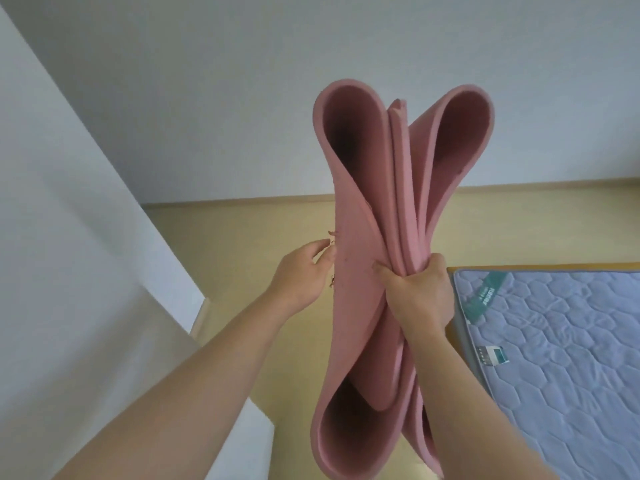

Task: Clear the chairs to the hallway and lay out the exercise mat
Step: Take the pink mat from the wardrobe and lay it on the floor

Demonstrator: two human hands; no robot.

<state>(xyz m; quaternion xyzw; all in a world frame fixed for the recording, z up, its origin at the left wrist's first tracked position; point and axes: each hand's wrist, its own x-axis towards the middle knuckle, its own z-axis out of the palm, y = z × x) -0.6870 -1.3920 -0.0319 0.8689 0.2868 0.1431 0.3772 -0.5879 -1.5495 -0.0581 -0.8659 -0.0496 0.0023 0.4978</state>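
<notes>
No text here can be read. A teal band (486,291) across the corner of the quilted mattress (561,358) carries white characters, too blurred to make out. A small white and teal tag (493,355) on the mattress edge is equally illegible.

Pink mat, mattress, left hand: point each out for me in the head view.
pink mat (353,209): head view, outer face of its left fold.
mattress (561,358): head view, quilted top surface.
left hand (301,275): head view, middle of the hand.
</notes>
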